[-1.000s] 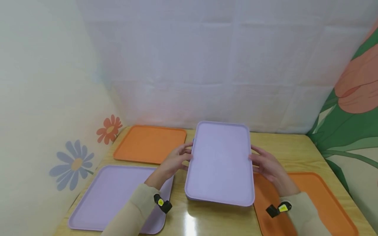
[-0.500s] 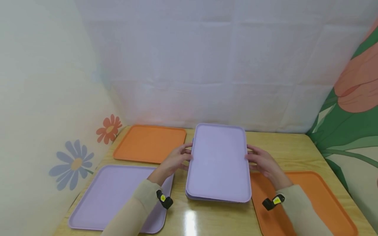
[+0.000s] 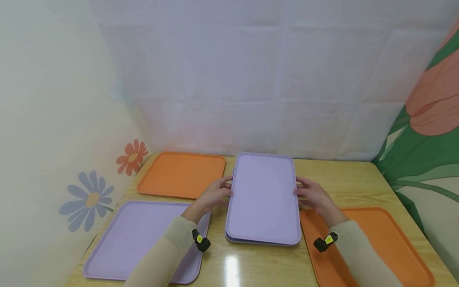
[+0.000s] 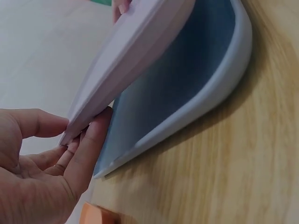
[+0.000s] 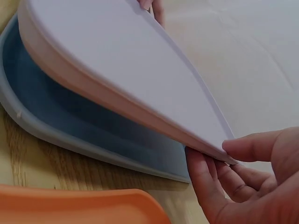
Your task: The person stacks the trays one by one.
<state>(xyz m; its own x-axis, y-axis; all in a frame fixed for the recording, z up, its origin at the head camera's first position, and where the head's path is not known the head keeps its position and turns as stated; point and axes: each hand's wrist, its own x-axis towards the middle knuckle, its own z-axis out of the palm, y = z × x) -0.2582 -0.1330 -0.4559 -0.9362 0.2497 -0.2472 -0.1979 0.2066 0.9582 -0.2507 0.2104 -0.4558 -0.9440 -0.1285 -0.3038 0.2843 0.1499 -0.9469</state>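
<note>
One wooden table [image 3: 258,267] | one blue tray [image 4: 187,70] on it, at centre | one lilac tray [image 3: 263,199] held over the blue tray, gap showing between | two hands, palms inward: left hand [image 3: 215,193] pinching lilac left edge, thumb above, fingers beneath; right hand [image 3: 315,195] pinching right edge likewise

Centre lilac tray [image 3: 263,199] smooth plastic-look, matt w/ faint sheen; blue tray [image 4: 205,102] likewise smooth plastic-look; orange trays [image 3: 183,175] matt plastic-look; table [image 3: 333,175] wood-grain, glossy, w/ bright glare; backdrop [image 3: 251,79] creased cloth-like mat'l; sleeves [image 3: 154,259] soft matt cloth.
</note>
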